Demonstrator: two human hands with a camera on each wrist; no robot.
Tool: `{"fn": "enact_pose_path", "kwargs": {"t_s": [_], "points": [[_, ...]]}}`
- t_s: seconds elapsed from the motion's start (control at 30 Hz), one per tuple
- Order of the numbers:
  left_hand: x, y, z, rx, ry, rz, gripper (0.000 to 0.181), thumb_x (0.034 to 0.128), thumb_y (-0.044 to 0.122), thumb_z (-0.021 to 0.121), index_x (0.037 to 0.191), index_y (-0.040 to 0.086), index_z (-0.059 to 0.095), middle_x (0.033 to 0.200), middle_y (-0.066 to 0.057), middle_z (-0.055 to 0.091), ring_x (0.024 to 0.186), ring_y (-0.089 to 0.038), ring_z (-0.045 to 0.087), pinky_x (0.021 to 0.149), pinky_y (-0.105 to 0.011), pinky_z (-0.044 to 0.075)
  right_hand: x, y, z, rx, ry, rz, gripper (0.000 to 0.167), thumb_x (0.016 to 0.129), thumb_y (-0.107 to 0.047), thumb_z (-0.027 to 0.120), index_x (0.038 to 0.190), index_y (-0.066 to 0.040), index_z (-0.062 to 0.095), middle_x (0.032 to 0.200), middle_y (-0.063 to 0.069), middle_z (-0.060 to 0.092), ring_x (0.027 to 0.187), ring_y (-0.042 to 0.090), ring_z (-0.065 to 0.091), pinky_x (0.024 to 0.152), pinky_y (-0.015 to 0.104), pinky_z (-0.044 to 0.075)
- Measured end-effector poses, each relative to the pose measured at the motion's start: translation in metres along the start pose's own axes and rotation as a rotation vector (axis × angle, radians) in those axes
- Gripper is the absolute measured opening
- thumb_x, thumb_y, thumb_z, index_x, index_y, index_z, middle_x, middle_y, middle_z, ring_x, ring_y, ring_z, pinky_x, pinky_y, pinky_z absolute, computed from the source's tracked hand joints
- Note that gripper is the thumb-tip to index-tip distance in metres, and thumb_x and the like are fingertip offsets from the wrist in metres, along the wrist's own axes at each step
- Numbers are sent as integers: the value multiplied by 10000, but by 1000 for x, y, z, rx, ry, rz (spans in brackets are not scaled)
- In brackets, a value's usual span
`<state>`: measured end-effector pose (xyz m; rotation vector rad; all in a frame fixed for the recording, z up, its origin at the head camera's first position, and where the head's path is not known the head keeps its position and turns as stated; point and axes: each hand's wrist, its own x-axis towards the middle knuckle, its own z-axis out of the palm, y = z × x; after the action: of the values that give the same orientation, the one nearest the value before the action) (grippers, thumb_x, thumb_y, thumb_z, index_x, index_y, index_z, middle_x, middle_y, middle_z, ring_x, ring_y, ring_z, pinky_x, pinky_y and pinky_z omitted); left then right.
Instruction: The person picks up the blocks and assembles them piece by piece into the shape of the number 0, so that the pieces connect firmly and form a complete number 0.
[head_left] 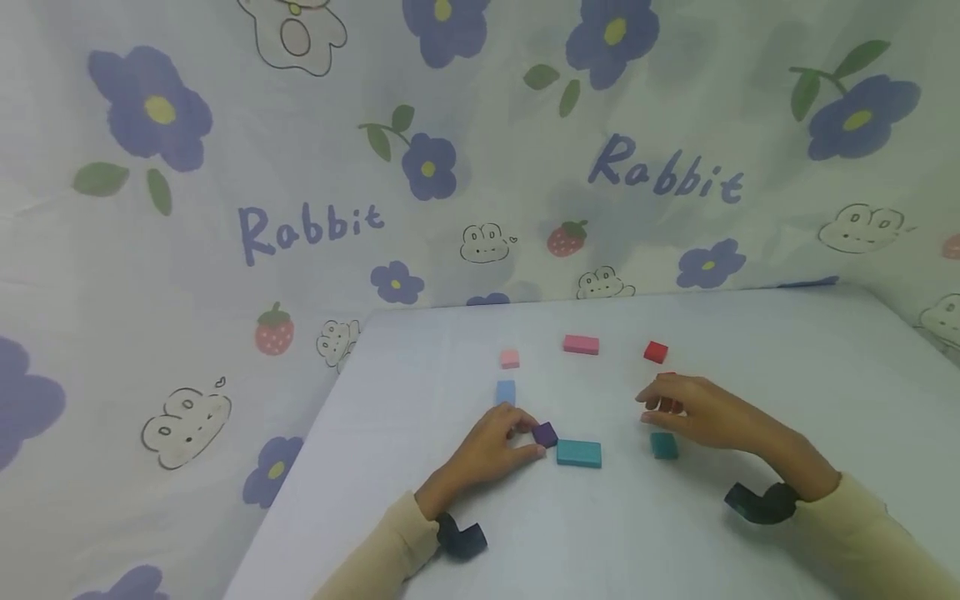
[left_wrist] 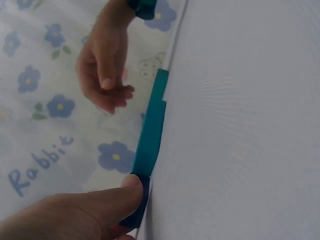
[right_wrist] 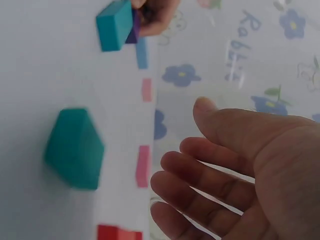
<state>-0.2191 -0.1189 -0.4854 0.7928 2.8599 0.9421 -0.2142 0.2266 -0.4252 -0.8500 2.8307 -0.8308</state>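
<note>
My left hand (head_left: 486,447) pinches a small dark purple block (head_left: 545,435) between thumb and fingers, low on the white table. Directly right of that block lies a longer teal block (head_left: 579,453), at its corner. Above the table, my right hand (head_left: 686,410) hovers with relaxed fingers and holds nothing. In the right wrist view its fingers (right_wrist: 200,180) are apart. A short teal block (head_left: 664,446) rests just below it in the head view. Beyond the hand a red piece (head_left: 670,375) is mostly hidden.
Past the left hand's fingers stands a light blue block (head_left: 506,392), with a small pink block (head_left: 510,358) behind. Farther back are a longer pink block (head_left: 581,344) and a red block (head_left: 656,352). A printed cloth (head_left: 480,183) hangs behind the white table (head_left: 600,542).
</note>
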Motion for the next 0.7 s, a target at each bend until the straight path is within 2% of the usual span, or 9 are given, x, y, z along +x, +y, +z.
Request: {"fn": "enact_pose_path", "kwargs": {"t_s": [0.13,0.4,0.53,0.7], "points": [[-1,2,1,-1,-5,-6,354,868,406,762,1135,185,688,1004,71,594,899,-72,533,806,-235,483,-13,16,4,22,-6,19,287,891,-238,752,1134,-94,703,926,-106,653,835,21,582,712,172,542],[-1,0,2,12,-6,-13,356,870,420,757,1137,195,685,1006,75,592,892,-70,525,792,-234,474,-35,32,22,57,84,69,326,867,-293,778,1127,-120,685,998,-76,675,857,-5,566,713,178,540],[-2,0,1,9,-1,-7,355,866,407,764,1134,188,686,1000,69,593,881,-75,518,784,-233,469,-38,34,27,72,72,84,375,859,-331,781,1160,-131,679,1040,-74,682,891,-3,573,748,178,543],[0,0,1,13,-5,4,359,875,410,754,1147,189,676,1006,67,589,879,-75,507,782,-227,458,-39,32,25,30,38,83,422,825,-347,808,1176,-147,688,1076,-69,671,934,30,573,778,170,545]]}}
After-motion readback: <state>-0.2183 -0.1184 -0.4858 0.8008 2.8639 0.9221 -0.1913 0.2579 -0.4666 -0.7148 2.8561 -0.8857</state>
